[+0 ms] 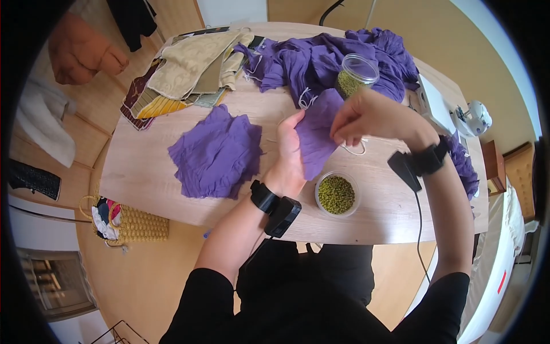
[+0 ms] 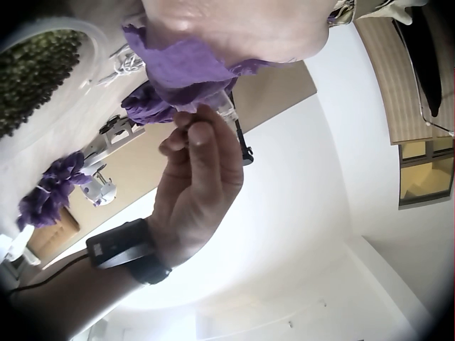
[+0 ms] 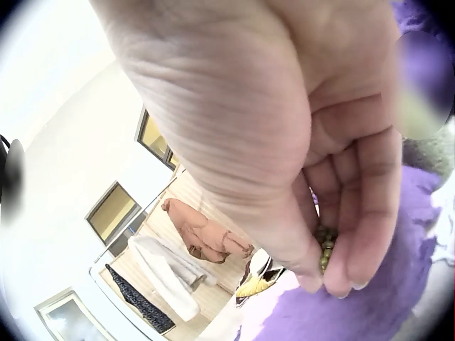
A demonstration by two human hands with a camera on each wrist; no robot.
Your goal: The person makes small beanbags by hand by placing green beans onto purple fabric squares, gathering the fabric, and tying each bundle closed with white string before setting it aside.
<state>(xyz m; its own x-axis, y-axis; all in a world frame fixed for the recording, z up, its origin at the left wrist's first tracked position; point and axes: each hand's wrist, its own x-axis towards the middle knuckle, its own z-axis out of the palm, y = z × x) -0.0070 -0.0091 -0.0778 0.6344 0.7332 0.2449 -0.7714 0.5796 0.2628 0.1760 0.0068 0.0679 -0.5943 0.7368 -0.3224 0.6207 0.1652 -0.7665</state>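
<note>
My left hand (image 1: 289, 157) holds a piece of purple cloth (image 1: 318, 135) above the table, its thumb along the cloth's near edge. The cloth hides most of that hand's fingers. Right over the cloth, my right hand (image 1: 369, 117) pinches a few green beans (image 3: 326, 256) between thumb and fingertips. Below the hands stands a round clear tub (image 1: 357, 195) with many green beans (image 1: 336, 195) in it. To the left lies a flat stack of cut purple cloth pieces (image 1: 217, 152).
A lidded clear jar of green beans (image 1: 348, 83) sits against a heap of purple fabric (image 1: 389, 57) at the back. Patterned cloths (image 1: 192, 63) lie at the back left. On the right are a small white sewing machine (image 1: 474, 118) and more purple cloth (image 1: 463, 166).
</note>
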